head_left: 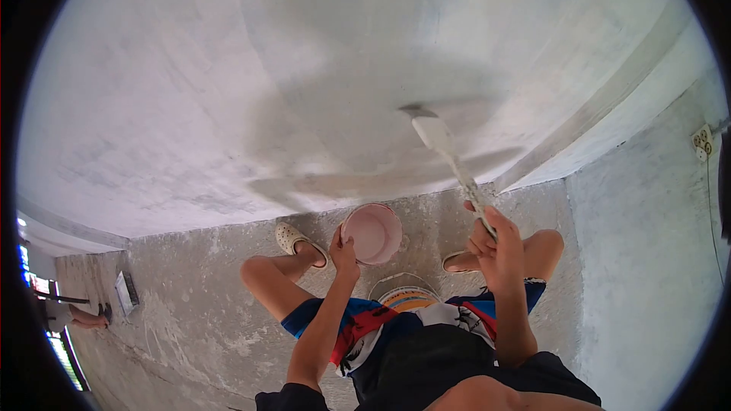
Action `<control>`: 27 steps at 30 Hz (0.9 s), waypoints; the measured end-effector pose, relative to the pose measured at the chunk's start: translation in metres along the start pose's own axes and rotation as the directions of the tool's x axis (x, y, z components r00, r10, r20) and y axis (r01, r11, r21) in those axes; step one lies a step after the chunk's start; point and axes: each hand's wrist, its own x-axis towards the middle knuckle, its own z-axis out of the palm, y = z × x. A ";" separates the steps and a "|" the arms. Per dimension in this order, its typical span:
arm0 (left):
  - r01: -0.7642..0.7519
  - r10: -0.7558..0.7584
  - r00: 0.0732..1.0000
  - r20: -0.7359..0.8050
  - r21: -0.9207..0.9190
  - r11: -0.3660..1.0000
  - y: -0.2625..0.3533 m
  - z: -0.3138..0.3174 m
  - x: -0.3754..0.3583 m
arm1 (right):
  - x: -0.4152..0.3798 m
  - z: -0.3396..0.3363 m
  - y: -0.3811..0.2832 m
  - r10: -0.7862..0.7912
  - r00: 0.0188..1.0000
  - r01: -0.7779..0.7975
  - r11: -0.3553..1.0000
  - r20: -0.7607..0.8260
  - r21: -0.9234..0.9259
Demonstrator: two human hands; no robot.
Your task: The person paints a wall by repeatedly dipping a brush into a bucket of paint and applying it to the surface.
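My left hand grips the rim of a pink bucket, its mouth tipped toward me and pale inside. In my right hand is the handle of a long paintbrush, spattered with white. The brush's dark bristles meet the grey-white wall in front of me, and shadows fall around them. Between my legs stands a larger paint pail with an orange and white label, partly hidden by my shorts.
The rough concrete floor is stained with pale splashes. On the right wall sits a power socket with a cable hanging down. At far left lie a flat white-edged tray and another person's legs, near a bright window.
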 end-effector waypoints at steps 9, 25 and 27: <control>0.005 -0.005 1.000 0.022 -0.001 1.000 0.004 0.006 -0.005 | -0.015 0.000 0.038 -0.098 0.994 0.097 0.995 -0.047 -0.025; -0.014 0.015 0.999 0.033 -0.032 0.999 -0.004 0.003 0.002 | 0.028 -0.037 0.143 -0.186 0.979 0.117 0.857 -0.089 -0.501; -0.007 0.007 1.000 0.016 -0.010 1.000 -0.002 0.003 0.001 | 0.019 -0.040 0.143 -0.153 0.982 0.078 0.861 -0.111 -0.502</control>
